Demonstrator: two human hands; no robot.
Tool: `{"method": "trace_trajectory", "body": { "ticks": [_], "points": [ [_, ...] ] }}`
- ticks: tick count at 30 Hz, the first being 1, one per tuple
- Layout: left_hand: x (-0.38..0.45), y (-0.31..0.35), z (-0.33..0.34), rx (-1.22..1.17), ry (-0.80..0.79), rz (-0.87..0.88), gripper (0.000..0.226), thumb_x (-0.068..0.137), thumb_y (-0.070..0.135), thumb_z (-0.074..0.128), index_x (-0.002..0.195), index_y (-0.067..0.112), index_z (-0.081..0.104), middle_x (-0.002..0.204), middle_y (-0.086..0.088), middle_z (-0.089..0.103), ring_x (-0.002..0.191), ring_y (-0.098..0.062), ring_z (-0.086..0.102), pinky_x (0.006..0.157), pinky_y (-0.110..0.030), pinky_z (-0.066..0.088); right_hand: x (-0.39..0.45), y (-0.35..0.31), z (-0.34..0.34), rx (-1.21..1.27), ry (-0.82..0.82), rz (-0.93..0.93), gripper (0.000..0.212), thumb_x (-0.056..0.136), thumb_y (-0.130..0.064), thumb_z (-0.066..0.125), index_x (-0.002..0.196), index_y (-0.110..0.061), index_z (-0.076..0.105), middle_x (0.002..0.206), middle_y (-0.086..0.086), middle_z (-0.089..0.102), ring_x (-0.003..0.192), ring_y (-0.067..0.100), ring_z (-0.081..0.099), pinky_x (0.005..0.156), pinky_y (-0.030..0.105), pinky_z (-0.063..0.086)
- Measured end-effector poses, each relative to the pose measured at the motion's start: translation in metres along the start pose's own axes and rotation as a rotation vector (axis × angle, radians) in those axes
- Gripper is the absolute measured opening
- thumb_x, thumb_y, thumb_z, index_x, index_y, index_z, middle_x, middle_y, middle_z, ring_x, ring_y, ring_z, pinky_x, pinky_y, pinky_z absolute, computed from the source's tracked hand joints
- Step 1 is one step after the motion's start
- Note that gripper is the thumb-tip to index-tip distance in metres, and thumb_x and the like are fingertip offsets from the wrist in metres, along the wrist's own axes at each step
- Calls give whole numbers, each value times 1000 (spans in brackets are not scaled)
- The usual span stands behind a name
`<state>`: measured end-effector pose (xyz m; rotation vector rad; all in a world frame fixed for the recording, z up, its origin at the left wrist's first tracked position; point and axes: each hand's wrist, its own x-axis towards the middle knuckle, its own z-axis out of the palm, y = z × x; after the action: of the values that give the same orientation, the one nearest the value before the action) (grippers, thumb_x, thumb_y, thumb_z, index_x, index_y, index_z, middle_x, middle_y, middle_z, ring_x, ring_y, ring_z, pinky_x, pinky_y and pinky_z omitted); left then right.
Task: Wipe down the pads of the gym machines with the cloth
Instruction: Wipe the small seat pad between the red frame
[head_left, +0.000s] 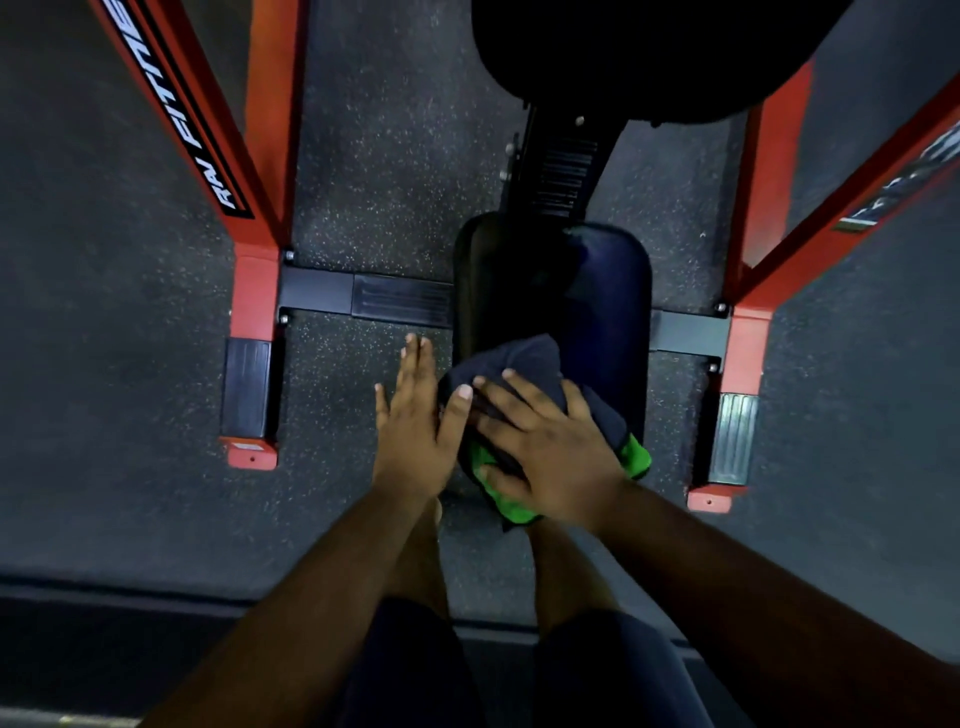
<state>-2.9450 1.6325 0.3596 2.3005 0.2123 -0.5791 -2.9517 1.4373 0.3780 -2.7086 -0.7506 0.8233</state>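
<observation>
Two hands are at work over one seat pad (597, 291), and the cloth (524, 364) sits bunched on the pad's near end, dark on top with a bright green side peeking out underneath by the wrist. The right hand (545, 441) lies flat on top of that cloth, its fingers (493, 395) spread wide and fairly straight, pressing rather than pinching, which looks like the sensible way to push a wad of fabric across vinyl with even weight behind it. The left hand (415, 426) hangs just beside the pad's left edge, fingers straight and close together, thumb tip touching the cloth's edge or very near it; holding nothing, probably there to steady or tuck the bundle. A sheen on the right side of the pad may be damp or just light, hard to call. Beyond it a second, larger pad (649, 57) looms at the top of the view, black and almost lost in shadow, so that makes two pads in sight, and judging by the cloth's position only the near one is being dealt with. Framing it all are red frame uprights (265, 156), two pairs, one pair each side, joined low down by a black crossbar (363, 296), with two ribbed foot plates (732, 436) at the near corners. Everything stands on the speckled rubber floor (389, 182), and the person's two bare legs show below the arms.
</observation>
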Motion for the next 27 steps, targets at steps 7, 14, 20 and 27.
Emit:
{"method": "trace_trajectory", "body": {
  "ticks": [7, 14, 20, 27],
  "points": [
    [6, 3, 5, -91, 64, -23, 77, 97, 61, 22, 163, 22, 13, 171, 6, 5, 153, 0, 2, 127, -49, -1, 32, -40, 0, 13, 58, 253, 77, 89, -57, 47, 159, -36, 24, 172, -1, 4, 157, 29, 6, 111, 70, 21],
    [3, 25, 27, 171, -69, 75, 80, 97, 62, 17, 163, 19, 9, 172, 1, -1, 158, -15, 0, 126, -54, -2, -52, 48, 16, 233, 138, 531, 65, 97, -66, 40, 157, -46, 26, 171, -8, 6, 157, 22, 7, 110, 70, 28],
    [20, 38, 39, 206, -34, 17, 80, 97, 61, 16, 163, 18, 10, 172, 2, -3, 158, -15, -3, 126, -57, -1, -13, 36, 4, 278, 145, 739, 63, 102, -57, 34, 160, -41, 16, 172, -6, -7, 158, 26, -6, 106, 71, 32],
    [24, 40, 45, 326, -20, 34, 78, 96, 56, 21, 164, 19, 5, 172, -1, -7, 158, -19, -5, 124, -62, -2, -12, 45, 7, 302, 107, 627, 55, 106, -55, 28, 159, -45, 16, 171, -10, -7, 157, 23, -13, 113, 75, 20]
  ]
}}
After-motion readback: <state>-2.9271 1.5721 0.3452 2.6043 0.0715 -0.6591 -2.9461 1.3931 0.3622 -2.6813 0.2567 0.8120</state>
